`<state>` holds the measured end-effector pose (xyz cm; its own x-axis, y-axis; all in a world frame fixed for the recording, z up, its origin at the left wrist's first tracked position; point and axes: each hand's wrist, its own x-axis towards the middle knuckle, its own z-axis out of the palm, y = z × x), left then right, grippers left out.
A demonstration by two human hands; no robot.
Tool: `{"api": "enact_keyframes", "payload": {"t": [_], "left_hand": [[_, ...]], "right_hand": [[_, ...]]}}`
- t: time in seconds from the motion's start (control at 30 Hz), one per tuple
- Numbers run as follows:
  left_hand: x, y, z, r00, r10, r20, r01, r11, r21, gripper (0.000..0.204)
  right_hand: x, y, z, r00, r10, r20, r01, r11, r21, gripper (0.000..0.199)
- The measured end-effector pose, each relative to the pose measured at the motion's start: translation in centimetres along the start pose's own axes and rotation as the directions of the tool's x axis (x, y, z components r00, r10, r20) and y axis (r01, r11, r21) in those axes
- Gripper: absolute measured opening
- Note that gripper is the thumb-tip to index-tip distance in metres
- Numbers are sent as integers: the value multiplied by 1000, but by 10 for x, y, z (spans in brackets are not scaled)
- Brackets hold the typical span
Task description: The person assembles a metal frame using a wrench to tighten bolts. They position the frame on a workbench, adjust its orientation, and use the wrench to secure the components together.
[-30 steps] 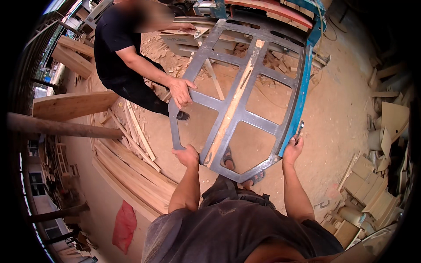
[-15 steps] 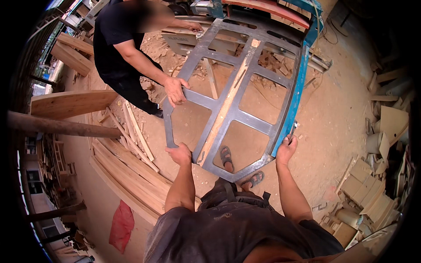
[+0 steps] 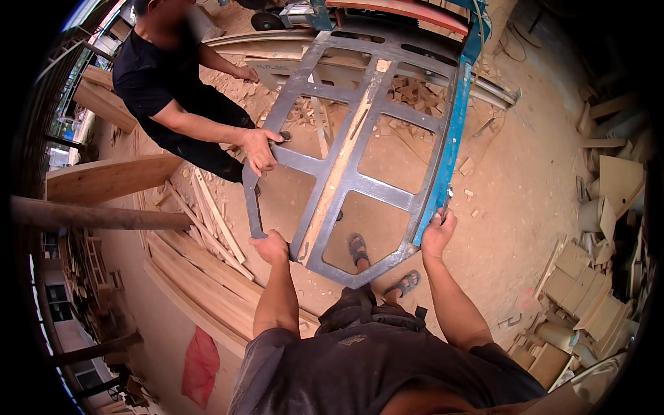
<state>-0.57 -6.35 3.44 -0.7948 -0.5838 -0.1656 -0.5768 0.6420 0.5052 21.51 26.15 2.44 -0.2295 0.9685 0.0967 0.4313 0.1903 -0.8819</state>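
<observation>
A large grey metal frame (image 3: 391, 190) with several cut-out openings spreads out before me, tapering toward my body. A worn wooden strip (image 3: 337, 169) runs lengthwise along its middle. My left hand (image 3: 272, 247) is closed on the frame's near left corner. At the near end of the blue rail (image 3: 453, 149) along the frame's right edge, my right hand (image 3: 439, 232) is closed around a short dark metal lever-like piece (image 3: 447, 198); its exact shape is partly hidden. A co-worker's hand (image 3: 259, 151) rests on the frame's left side.
The co-worker (image 3: 162, 90) stands at the far left. Blue and red machinery (image 3: 408, 15) stands at the frame's far end. Long planks (image 3: 200, 283) and a red cloth (image 3: 200, 366) lie at left. Wood scraps (image 3: 415, 97) litter the floor; offcuts (image 3: 574, 283) are piled at right.
The frame, blue rail and machinery have shifted a little left in the picture, with both my hands still on them. The co-worker has moved left, and their farther hand has come off the frame.
</observation>
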Motion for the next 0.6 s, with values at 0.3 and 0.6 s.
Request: {"api": "enact_keyframes", "payload": {"t": [0.3, 0.6], "left_hand": [[36, 7, 5, 999, 16, -30, -17, 1000, -4, 71], [100, 11, 8, 998, 46, -50, -47, 999, -8, 71]], "right_hand": [[-5, -26, 28, 997, 52, 63, -53, 998, 15, 15], [-24, -44, 83, 995, -21, 100, 24, 999, -26, 13]]}}
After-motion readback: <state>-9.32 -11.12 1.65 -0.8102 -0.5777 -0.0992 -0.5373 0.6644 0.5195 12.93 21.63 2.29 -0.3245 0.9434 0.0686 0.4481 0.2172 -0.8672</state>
